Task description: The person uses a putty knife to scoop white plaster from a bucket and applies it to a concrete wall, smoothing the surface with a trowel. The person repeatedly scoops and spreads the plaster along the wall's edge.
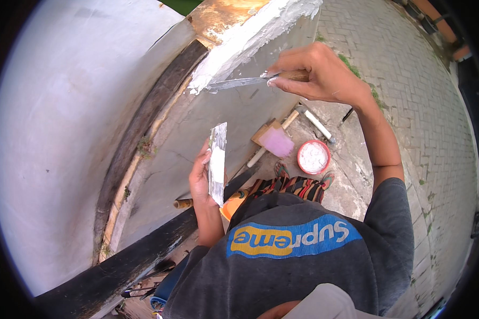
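My right hand (327, 74) grips the wooden handle of a putty knife (237, 83). The tip of its thin metal blade meets the lower end of a thick white putty band (245, 40) along the wall's top edge. White smears mark my right fingertips. Closer to my body, my left hand (199, 178) is closed around a narrow flat plate (217, 165), streaked grey and coated with white putty. It is held up beside the grey wall (170, 165), apart from the knife; some left fingers are hidden behind it.
Below on the concrete stand a red tub (314, 157) of white paste and a board with a pink patch (277, 141). A white-handled tool (318, 126) lies near them. A dark beam (127, 255) crosses the lower left. Paving (415, 80) stretches along the right.
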A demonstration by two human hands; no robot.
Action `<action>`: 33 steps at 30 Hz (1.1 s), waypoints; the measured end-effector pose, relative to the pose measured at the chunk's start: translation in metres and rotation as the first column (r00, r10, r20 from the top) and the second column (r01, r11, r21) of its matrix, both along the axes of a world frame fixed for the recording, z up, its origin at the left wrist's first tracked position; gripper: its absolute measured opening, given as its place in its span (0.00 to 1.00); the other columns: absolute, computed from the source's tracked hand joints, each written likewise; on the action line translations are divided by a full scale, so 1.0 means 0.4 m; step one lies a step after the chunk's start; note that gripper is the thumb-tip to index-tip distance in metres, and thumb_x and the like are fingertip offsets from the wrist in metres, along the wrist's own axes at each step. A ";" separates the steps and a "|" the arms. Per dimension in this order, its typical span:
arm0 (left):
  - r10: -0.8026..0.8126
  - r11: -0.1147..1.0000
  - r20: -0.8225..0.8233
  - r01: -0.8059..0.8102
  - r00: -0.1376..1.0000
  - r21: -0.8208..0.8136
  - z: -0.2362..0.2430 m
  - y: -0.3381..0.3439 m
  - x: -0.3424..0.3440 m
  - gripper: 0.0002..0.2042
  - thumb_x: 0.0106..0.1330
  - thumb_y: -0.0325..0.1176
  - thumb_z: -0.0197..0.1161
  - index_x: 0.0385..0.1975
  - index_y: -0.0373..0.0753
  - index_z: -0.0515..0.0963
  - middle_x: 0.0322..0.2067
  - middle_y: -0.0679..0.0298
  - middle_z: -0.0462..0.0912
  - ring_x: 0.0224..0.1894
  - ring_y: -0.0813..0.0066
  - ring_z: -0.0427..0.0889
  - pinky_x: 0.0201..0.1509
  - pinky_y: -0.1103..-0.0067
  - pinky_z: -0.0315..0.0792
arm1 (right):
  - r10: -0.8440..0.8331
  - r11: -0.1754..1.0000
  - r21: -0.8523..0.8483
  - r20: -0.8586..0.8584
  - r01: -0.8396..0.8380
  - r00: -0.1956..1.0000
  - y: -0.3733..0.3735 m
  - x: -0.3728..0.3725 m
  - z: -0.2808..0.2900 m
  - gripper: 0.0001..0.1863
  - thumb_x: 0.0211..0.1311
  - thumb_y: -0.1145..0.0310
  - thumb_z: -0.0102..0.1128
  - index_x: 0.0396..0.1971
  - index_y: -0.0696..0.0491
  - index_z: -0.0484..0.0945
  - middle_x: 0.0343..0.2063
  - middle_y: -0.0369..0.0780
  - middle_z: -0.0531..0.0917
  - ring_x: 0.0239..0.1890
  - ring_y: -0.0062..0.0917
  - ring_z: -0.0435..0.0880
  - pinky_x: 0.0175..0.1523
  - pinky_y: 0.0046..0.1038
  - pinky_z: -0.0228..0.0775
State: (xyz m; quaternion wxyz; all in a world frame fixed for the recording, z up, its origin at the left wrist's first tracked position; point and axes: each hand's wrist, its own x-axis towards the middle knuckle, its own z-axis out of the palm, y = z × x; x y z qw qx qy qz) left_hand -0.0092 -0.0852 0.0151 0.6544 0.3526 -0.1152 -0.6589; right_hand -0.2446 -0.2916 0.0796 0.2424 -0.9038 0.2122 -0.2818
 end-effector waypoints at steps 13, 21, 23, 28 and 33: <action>0.001 1.000 0.002 -0.001 1.000 0.011 -0.020 -0.023 -0.011 0.27 0.64 0.33 0.48 0.63 0.28 0.57 0.44 0.59 0.76 0.34 0.80 0.78 0.33 0.87 0.73 | 0.074 0.993 0.087 0.033 -0.076 0.997 -0.045 0.012 0.008 0.12 0.55 0.65 0.67 0.34 0.58 0.83 0.23 0.40 0.83 0.21 0.22 0.78 0.27 0.23 0.69; 0.000 1.000 -0.007 0.000 1.000 0.021 -0.022 -0.025 -0.011 0.28 0.64 0.31 0.48 0.65 0.29 0.54 0.43 0.60 0.74 0.35 0.81 0.74 0.34 0.86 0.68 | 0.047 0.987 0.152 0.096 -0.061 0.994 -0.066 -0.009 -0.007 0.14 0.55 0.64 0.65 0.36 0.59 0.83 0.26 0.43 0.84 0.25 0.25 0.79 0.33 0.25 0.71; -0.042 0.998 -0.036 0.040 0.998 -0.046 -0.036 -0.020 -0.003 0.28 0.63 0.31 0.49 0.63 0.27 0.59 0.53 0.56 0.75 0.47 0.77 0.79 0.48 0.85 0.73 | 0.027 0.978 0.204 0.072 -0.041 0.997 -0.068 -0.023 -0.003 0.14 0.55 0.63 0.64 0.36 0.58 0.83 0.27 0.45 0.84 0.26 0.28 0.81 0.35 0.27 0.74; 0.001 1.000 0.008 -0.002 1.000 0.017 -0.035 -0.020 -0.012 0.28 0.62 0.31 0.50 0.63 0.27 0.58 0.54 0.56 0.74 0.46 0.76 0.79 0.48 0.84 0.73 | -0.002 0.974 0.227 -0.023 0.007 1.000 -0.062 -0.038 0.015 0.14 0.55 0.61 0.65 0.35 0.57 0.83 0.23 0.43 0.83 0.23 0.26 0.78 0.33 0.26 0.71; 0.032 0.991 0.076 -0.042 0.997 0.126 -0.002 -0.038 -0.042 0.27 0.66 0.32 0.46 0.64 0.32 0.55 0.35 0.61 0.74 0.20 0.83 0.68 0.18 0.87 0.62 | 0.073 0.969 0.237 -0.025 -0.065 0.997 -0.054 0.000 0.010 0.15 0.56 0.61 0.64 0.35 0.58 0.83 0.22 0.42 0.82 0.22 0.23 0.76 0.31 0.26 0.70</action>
